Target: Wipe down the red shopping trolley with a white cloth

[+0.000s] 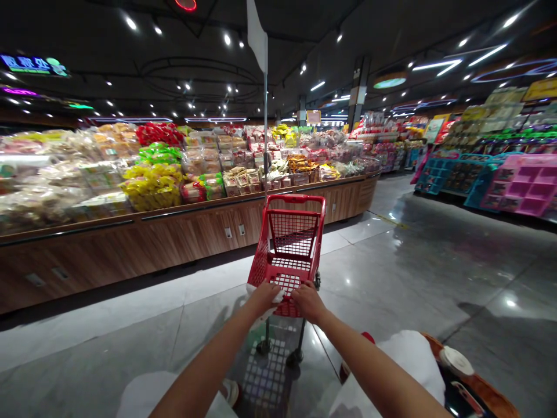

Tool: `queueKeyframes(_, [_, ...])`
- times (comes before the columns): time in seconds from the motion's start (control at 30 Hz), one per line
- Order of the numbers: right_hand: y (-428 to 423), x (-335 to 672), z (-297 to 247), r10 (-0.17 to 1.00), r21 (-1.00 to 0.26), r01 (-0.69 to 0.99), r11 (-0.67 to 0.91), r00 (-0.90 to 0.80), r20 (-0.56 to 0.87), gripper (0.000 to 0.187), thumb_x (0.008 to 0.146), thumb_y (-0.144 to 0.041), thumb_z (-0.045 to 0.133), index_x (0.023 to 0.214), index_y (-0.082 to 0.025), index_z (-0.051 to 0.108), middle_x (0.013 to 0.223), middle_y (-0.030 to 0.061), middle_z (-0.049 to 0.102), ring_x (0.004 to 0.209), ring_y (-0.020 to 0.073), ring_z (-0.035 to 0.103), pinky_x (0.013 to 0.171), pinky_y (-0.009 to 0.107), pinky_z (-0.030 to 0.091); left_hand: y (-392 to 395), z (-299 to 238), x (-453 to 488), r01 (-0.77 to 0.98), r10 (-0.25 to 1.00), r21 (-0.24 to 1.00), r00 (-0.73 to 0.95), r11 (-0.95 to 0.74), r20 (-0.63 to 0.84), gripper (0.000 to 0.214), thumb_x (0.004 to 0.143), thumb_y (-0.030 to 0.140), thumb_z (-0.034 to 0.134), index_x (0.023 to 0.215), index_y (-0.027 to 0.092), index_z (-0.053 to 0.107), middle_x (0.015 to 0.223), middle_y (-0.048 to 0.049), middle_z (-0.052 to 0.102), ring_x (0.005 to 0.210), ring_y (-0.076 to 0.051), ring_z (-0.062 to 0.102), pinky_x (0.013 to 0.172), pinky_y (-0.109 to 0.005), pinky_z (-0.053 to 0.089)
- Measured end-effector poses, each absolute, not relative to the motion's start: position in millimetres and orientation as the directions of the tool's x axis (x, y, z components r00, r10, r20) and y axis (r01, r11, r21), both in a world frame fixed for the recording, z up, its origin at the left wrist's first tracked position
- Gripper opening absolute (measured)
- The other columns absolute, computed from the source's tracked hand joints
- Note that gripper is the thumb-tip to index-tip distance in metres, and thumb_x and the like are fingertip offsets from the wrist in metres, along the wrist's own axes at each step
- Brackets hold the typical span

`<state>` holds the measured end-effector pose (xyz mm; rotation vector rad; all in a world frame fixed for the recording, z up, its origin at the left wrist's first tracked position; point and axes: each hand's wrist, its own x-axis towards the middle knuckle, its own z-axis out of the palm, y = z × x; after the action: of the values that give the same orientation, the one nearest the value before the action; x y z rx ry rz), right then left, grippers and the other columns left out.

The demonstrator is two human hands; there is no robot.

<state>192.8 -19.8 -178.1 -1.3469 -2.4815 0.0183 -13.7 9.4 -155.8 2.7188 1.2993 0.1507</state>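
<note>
Beside a long wood-panelled bench (130, 249) heaped with clear-bagged snacks (152, 180), we stand on a polished grey floor (435, 273), our left hand (263, 299) and right hand (308, 302) close together, both clamped on the near rim of a small red plastic-mesh shopping cart (289, 232) ahead of us. A glowing blue sign (35, 64) is too blurred to read.

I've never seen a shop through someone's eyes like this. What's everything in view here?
cart: 1, red, straight ahead
flag: 1, white, on a pole above the cart
counter: 1, wood-brown, curving along the left
snack packs: many, mixed colours, heaped on the counter
rack: 1, pink, far right
ceiling lights: many, white, overhead
floor: 1, shiny grey, underfoot
left hand: 1, on the cart's near end
right hand: 1, on the cart's near end
</note>
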Motion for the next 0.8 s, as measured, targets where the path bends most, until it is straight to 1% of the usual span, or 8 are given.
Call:
queueKeyframes(0.13, [-16.2,195.3,-184.1,0.824,-0.155,0.822,0.548,-0.498,0.270,0.017,0.092,-0.023,0.051,0.084,-0.018,0.065,0.086,0.0048,0.069,0.090,0.0195,0.058,0.099,0.036,0.026,9.3,-166.3,17.3,0.727,0.786,0.328,0.612,-0.603,0.087,0.042,0.082,0.035,0.068,0.117,0.019,0.054,0.120,-0.0098,0.063,0.111,-0.026,0.060,0.095,-0.038,0.048])
queueKeyframes(0.23, [-14.5,197.4,-185.6,0.826,-0.150,0.826,0.543,-0.493,0.273,0.018,0.092,-0.024,0.051,0.083,-0.018,0.065,0.087,0.0049,0.069,0.091,0.0199,0.058,0.097,0.036,0.027,10.1,-173.9,21.8,0.684,0.809,0.435,0.532,-0.585,0.252,0.060,0.083,0.036,0.067,0.135,0.024,0.039,0.141,-0.0125,0.048,0.129,-0.026,0.048,0.103,-0.042,0.045])
queueKeyframes(0.3, [-14.7,198.5,-185.2,0.818,-0.144,0.822,0.551,-0.497,0.290,0.017,0.093,-0.025,0.051,0.087,-0.019,0.065,0.088,0.0038,0.069,0.091,0.0200,0.057,0.097,0.037,0.027,12.1,-174.9,16.5,0.678,0.816,0.456,0.454,-0.577,0.357,0.059,0.087,0.031,0.061,0.140,0.028,0.034,0.149,-0.0109,0.038,0.137,-0.025,0.038,0.107,-0.044,0.042])
queueKeyframes(0.4, [-15.8,199.4,-184.7,0.814,-0.133,0.823,0.552,-0.498,0.298,0.016,0.093,-0.028,0.052,0.087,-0.020,0.064,0.086,0.0027,0.069,0.089,0.0195,0.057,0.096,0.036,0.027,15.2,-168.1,2.9,0.746,0.829,0.400,0.365,-0.532,0.423,0.033,0.093,0.023,0.048,0.125,0.027,0.053,0.142,-0.0068,0.047,0.135,-0.023,0.041,0.111,-0.046,0.037])
queueKeyframes(0.5, [-16.3,199.5,-186.0,0.816,-0.134,0.824,0.551,-0.497,0.296,0.016,0.093,-0.027,0.051,0.086,-0.020,0.064,0.086,0.0027,0.069,0.088,0.0189,0.057,0.095,0.035,0.027,12.6,-158.2,-7.1,0.781,0.853,0.352,0.433,-0.516,0.292,0.021,0.093,0.029,0.050,0.108,0.025,0.064,0.123,-0.0051,0.062,0.119,-0.022,0.055,0.107,-0.043,0.041])
queueKeyframes(0.67, [-16.3,196.9,-189.4,0.822,-0.172,0.821,0.544,-0.479,0.308,0.016,0.093,-0.024,0.050,0.089,-0.020,0.065,0.087,0.0030,0.069,0.090,0.0187,0.057,0.098,0.036,0.025,-5.6,-156.0,9.0,0.767,0.798,0.222,0.590,-0.602,0.123,0.073,0.066,0.044,0.079,0.129,0.025,0.049,0.129,-0.0083,0.059,0.121,-0.029,0.052,0.104,-0.044,0.040])
queueKeyframes(0.7, [-16.3,196.3,-189.8,0.823,-0.175,0.822,0.542,-0.477,0.308,0.015,0.092,-0.024,0.050,0.092,-0.020,0.065,0.088,0.0031,0.069,0.090,0.0188,0.057,0.098,0.036,0.026,-8.5,-157.8,16.1,0.785,0.805,0.179,0.581,-0.593,0.119,0.070,0.065,0.042,0.080,0.126,0.024,0.050,0.128,-0.0093,0.059,0.120,-0.030,0.052,0.104,-0.046,0.040])
queueKeyframes(0.8, [-15.2,196.4,-189.7,0.824,-0.174,0.823,0.541,-0.477,0.305,0.015,0.090,-0.022,0.051,0.095,-0.021,0.066,0.090,0.0031,0.069,0.092,0.0191,0.058,0.099,0.035,0.026,-9.7,-163.4,30.4,0.840,0.848,0.112,0.523,-0.530,0.091,0.032,0.079,0.032,0.066,0.107,0.022,0.057,0.112,-0.0091,0.065,0.109,-0.028,0.058,0.095,-0.043,0.044])
